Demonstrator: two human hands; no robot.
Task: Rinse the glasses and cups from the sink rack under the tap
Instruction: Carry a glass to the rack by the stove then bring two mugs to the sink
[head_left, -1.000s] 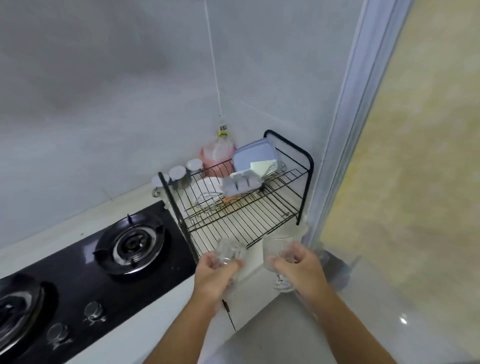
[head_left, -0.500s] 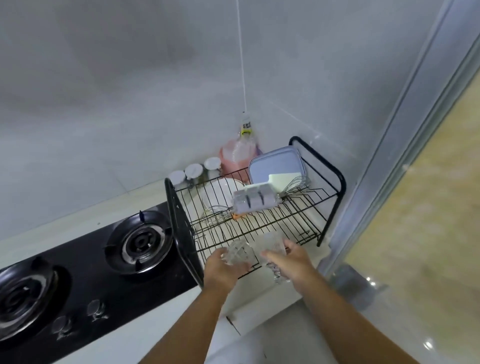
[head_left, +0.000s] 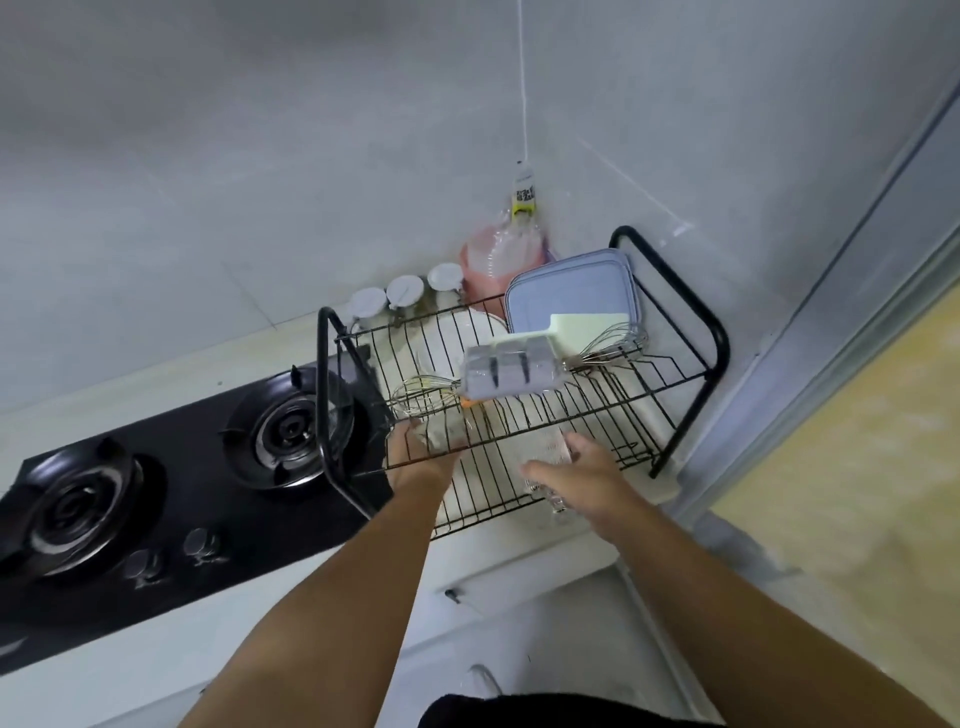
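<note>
A second ago both glasses were out in front of the rack, held over the tabletop edge; now they have been carried forward into it. The left hand has gone in under the top shelf, so I see it through the wires, its fingers wrapped round the short glass just below the whisk. The right hand has reached the front edge of the rack and grips the ribbed glass, thumb laid across its near side, the foot of the glass low by the heel of the hand. The two hands are well apart, one glass each, neither let go yet. No tap or sink shows from here, and the hands have moved towards the rack beside the stove, so my guess is that this pair is being put back, not fetched. If so, the next thing is to stand each one down on the lower shelf. The left has little room under those wires and the ice tray overhead.
</note>
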